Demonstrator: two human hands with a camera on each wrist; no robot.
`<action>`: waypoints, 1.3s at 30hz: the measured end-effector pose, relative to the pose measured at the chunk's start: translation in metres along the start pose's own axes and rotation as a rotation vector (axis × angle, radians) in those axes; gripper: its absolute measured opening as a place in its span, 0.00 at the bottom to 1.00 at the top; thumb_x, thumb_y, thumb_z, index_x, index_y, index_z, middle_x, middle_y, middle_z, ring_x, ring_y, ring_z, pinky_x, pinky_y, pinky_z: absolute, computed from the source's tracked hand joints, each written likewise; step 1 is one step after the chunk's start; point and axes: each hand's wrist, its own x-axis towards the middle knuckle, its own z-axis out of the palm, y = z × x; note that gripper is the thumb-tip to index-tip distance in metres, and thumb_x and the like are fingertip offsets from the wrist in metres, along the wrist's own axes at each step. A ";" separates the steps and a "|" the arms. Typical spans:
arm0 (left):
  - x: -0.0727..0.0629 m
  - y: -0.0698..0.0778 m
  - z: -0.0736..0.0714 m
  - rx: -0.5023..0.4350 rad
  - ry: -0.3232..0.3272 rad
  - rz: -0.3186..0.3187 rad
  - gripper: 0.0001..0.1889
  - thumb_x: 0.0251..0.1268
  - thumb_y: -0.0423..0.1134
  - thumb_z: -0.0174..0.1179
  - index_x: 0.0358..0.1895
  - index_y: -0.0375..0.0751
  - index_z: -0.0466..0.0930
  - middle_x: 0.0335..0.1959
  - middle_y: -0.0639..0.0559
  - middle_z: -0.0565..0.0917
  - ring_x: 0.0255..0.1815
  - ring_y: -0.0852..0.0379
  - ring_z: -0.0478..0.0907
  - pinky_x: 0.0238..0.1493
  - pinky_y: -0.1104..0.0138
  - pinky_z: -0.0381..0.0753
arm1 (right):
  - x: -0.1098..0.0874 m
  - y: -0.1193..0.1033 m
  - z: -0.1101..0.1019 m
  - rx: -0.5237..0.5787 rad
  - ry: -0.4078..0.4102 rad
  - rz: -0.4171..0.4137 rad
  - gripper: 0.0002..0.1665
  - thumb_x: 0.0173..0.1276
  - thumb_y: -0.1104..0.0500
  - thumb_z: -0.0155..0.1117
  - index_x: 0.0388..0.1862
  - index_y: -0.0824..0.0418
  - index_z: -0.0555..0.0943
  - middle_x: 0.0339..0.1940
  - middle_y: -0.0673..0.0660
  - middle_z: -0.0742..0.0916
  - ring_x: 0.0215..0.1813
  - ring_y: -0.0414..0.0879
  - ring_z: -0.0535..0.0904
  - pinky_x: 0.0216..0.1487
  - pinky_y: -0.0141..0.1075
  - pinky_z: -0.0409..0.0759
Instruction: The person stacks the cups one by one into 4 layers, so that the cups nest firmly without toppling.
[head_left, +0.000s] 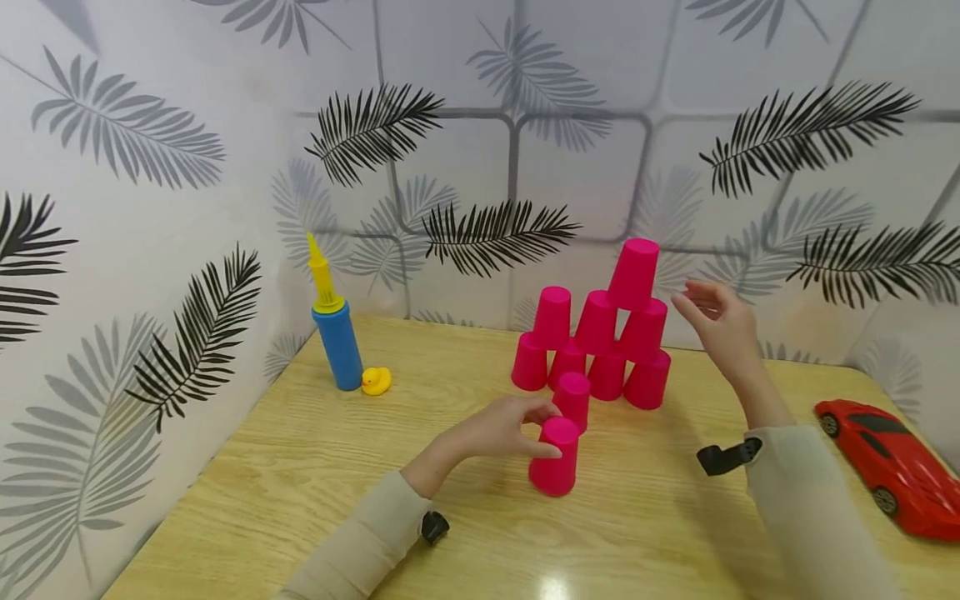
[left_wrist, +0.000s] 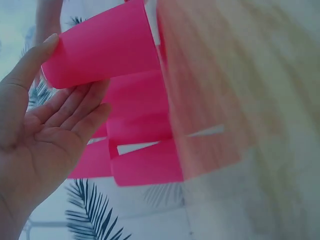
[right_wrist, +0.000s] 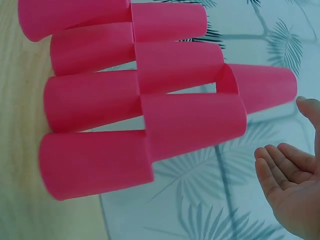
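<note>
Pink cups stand upside down in a stacked pyramid [head_left: 600, 325]: several along the bottom, three above, and one top cup [head_left: 634, 275]. Two more inverted cups stand in front of it, a front cup [head_left: 555, 467] and a second cup [head_left: 573, 400] just behind. My left hand [head_left: 498, 429] holds the front cup between thumb and fingers near its upper end; the left wrist view shows the thumb on one side of this cup [left_wrist: 105, 45]. Beside the top cup [right_wrist: 270, 87], my right hand [right_wrist: 295, 175] holds nothing, its fingers loosely bent and apart from the cups.
At the table's back left stand a blue and yellow hand pump [head_left: 337, 333] and a small yellow rubber duck [head_left: 377, 381]. A red toy car [head_left: 892, 467] sits on the right, beside my right forearm. A leaf-patterned wall [head_left: 465, 167] closes off the back of the wooden table [head_left: 300, 500].
</note>
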 end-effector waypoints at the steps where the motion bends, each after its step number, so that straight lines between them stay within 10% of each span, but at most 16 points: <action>1: -0.001 0.000 -0.004 -0.005 0.007 -0.004 0.25 0.57 0.49 0.71 0.56 0.47 0.77 0.50 0.54 0.85 0.54 0.58 0.80 0.63 0.57 0.79 | -0.005 0.005 -0.002 0.024 0.011 0.017 0.35 0.70 0.42 0.60 0.65 0.64 0.73 0.44 0.28 0.78 0.45 0.17 0.71 0.46 0.12 0.70; 13: 0.010 0.017 -0.065 -0.165 0.298 0.064 0.23 0.59 0.44 0.69 0.57 0.43 0.77 0.52 0.50 0.84 0.59 0.52 0.79 0.69 0.58 0.75 | -0.039 0.045 -0.019 0.472 0.120 0.139 0.08 0.70 0.56 0.64 0.45 0.43 0.79 0.34 0.33 0.87 0.39 0.24 0.82 0.45 0.12 0.76; 26: 0.073 0.048 -0.093 -0.185 0.747 0.159 0.27 0.62 0.42 0.67 0.62 0.37 0.72 0.58 0.44 0.80 0.63 0.49 0.77 0.70 0.58 0.74 | -0.042 0.037 -0.016 0.275 0.072 0.103 0.17 0.71 0.50 0.61 0.56 0.52 0.77 0.37 0.27 0.83 0.44 0.20 0.79 0.49 0.12 0.73; 39: 0.120 0.055 -0.095 -0.002 0.710 0.143 0.26 0.62 0.42 0.67 0.62 0.36 0.73 0.56 0.43 0.81 0.58 0.48 0.78 0.62 0.54 0.79 | -0.043 0.036 -0.019 0.236 0.056 0.090 0.27 0.73 0.50 0.60 0.63 0.65 0.74 0.37 0.26 0.81 0.45 0.20 0.78 0.49 0.12 0.74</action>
